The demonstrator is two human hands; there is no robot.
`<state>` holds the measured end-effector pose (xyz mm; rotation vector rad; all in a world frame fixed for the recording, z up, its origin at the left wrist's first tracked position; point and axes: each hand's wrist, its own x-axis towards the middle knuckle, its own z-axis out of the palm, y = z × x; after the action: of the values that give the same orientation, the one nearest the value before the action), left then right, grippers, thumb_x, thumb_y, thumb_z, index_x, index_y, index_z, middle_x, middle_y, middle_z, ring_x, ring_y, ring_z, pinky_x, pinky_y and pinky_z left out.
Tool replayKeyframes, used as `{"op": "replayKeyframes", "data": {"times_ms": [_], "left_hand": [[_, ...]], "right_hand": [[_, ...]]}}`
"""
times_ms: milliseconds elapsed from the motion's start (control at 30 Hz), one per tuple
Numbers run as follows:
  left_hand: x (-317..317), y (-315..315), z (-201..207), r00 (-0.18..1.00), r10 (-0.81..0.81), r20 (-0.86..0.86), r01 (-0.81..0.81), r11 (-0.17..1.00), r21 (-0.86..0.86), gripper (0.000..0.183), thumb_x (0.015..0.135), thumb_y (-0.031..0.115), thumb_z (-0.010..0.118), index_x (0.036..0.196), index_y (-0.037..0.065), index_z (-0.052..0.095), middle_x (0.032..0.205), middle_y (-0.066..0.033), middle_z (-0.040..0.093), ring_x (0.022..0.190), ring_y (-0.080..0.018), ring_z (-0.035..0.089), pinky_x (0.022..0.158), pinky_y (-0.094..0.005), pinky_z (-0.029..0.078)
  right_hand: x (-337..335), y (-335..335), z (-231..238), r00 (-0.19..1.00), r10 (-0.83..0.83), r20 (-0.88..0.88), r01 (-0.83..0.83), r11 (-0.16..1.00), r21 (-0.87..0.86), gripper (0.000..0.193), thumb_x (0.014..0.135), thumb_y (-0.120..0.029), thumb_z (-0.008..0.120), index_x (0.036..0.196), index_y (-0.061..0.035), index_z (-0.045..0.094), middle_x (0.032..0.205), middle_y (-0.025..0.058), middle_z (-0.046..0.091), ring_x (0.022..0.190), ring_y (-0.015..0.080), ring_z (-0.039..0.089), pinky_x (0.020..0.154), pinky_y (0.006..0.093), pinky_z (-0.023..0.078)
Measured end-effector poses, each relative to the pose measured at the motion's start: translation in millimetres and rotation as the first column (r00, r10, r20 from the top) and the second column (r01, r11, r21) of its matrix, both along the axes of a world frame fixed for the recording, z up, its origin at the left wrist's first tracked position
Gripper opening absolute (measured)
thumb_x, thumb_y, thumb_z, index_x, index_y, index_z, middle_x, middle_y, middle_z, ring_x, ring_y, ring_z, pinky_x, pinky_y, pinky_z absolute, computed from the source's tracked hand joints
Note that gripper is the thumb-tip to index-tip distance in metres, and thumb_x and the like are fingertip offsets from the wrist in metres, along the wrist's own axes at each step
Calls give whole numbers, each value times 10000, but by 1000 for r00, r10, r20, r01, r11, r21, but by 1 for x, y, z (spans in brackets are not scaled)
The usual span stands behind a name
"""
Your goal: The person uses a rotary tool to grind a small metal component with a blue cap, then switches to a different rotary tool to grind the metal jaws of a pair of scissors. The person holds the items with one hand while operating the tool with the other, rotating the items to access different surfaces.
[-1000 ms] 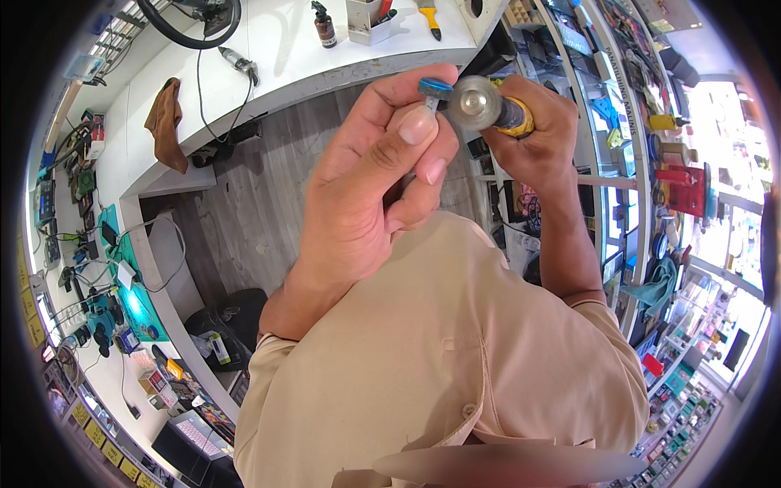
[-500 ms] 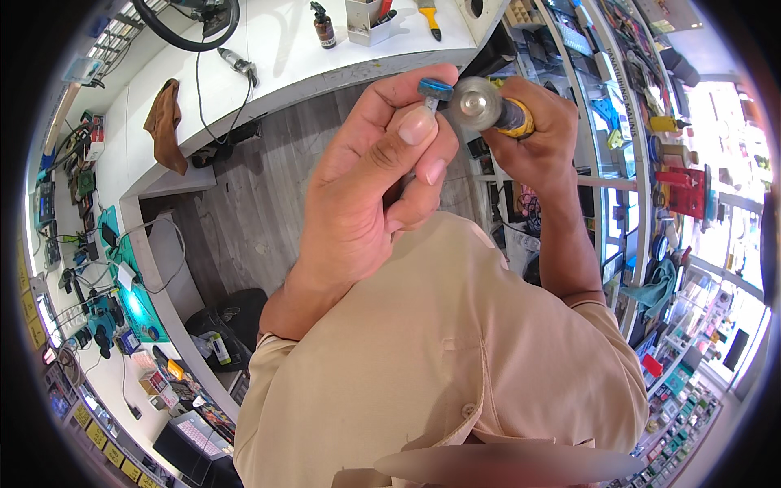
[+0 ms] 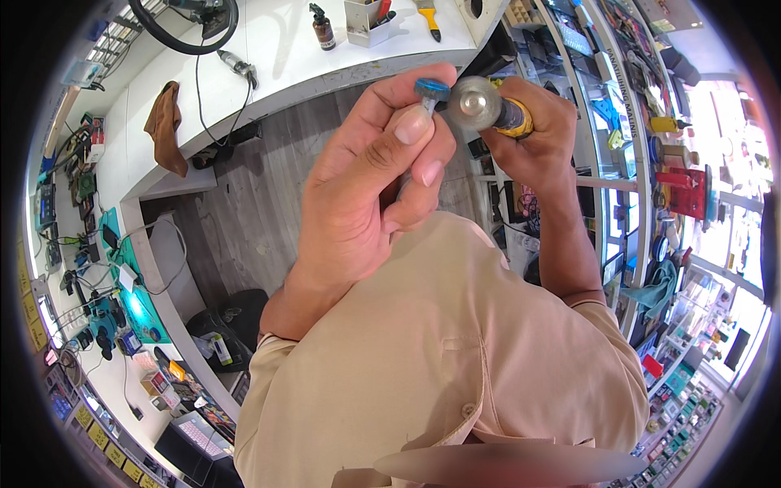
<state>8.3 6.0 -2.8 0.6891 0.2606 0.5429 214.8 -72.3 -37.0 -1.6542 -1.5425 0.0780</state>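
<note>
Between the thumb and fingertips of my left hand point(image 3: 354, 183) is a small piece with a rounded blue top point(image 3: 432, 88) and a short pale stem. My right hand point(image 3: 541, 126) is closed around the yellow and dark handle of a rotary tool point(image 3: 514, 119). At the tool's tip sits a round greyish wheel point(image 3: 474, 104) with a shiny metal centre; its rim looks blurred. The wheel is right beside the blue top, and I cannot tell whether they touch. Both hands are raised in front of my chest, above the floor.
Ahead curves a white workbench point(image 3: 281, 69) with a dropper bottle point(image 3: 322, 28), a holder box point(image 3: 368, 24), a yellow-handled brush point(image 3: 429, 18) and a corded handpiece point(image 3: 238, 65). A brown cloth point(image 3: 165, 130) hangs over its edge. Shelving point(image 3: 606, 185) stands close at the right; a black stool point(image 3: 232, 321) is lower left.
My left hand has shifted very slightly left, and the blue top has tilted a little. The wheel and my right hand stay almost in place.
</note>
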Motion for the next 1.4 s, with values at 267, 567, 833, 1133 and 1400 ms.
{"op": "replayKeyframes", "data": {"times_ms": [267,567,833,1133,1400], "left_hand": [[2,0,-1,1000,-16,12,16,1000,-18,474,1106,239,440,1506,-14,403,825,2,468,454,-6,246,397,-183,189],[1,3,0,999,-33,-5,33,997,-64,403,1075,259,529,1404,27,517,809,-1,521,484,-28,294,464,-194,233],[1,1,0,999,-9,-42,8,1000,-24,416,1066,283,549,1395,31,516,815,-2,520,490,-27,300,475,-193,236],[0,1,-2,1000,15,-13,-15,1000,8,431,1065,278,558,1401,17,484,818,-7,525,487,-24,314,472,-190,246],[0,2,-4,1000,24,5,-24,999,35,440,1068,271,559,1412,16,458,820,-14,531,487,-22,327,470,-191,253]], "right_hand": [[2,2,0,1000,12,-1,-12,1000,21,216,718,-126,846,811,-76,658,674,94,611,565,274,592,541,346,476],[1,3,1,1000,-2,24,1,1000,30,210,735,-128,851,812,-71,664,679,91,618,565,273,599,544,341,485],[0,4,2,1000,8,12,-8,1000,28,203,733,-116,852,822,-73,674,688,90,625,572,271,607,550,339,492],[-2,4,4,1000,11,21,-12,1000,18,208,747,-114,852,812,-65,660,681,102,610,564,277,587,543,339,476],[-3,4,5,1000,11,29,-11,1000,22,195,774,-124,838,803,-66,655,675,101,606,559,281,580,539,339,468]]}}
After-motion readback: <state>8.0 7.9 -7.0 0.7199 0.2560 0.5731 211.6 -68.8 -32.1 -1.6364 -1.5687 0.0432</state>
